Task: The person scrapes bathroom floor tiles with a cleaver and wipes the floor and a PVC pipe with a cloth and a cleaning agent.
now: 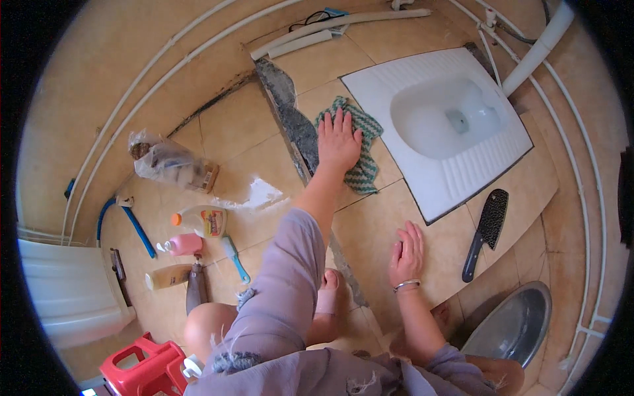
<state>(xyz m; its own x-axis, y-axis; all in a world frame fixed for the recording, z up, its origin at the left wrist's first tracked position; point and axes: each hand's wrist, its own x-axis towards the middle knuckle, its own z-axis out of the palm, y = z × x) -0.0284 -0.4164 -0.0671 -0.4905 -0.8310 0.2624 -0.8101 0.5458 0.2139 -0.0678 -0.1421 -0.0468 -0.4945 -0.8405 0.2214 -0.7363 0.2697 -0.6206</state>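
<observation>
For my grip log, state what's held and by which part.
Nothing: the left hand lies flat on the striped cloth; the right hand is empty.

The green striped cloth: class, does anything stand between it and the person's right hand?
Nothing visible does: only floor tiles separate the right hand from the green striped cloth. The left hand lies flat on the cloth, and the squat toilet sits off to the right.

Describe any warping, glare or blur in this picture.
Head view: white wall pipes bow and the picture corners go black; head view: the white floor patch may be glare or spill; head view: the green striped cloth and left hand look sharp.
</observation>
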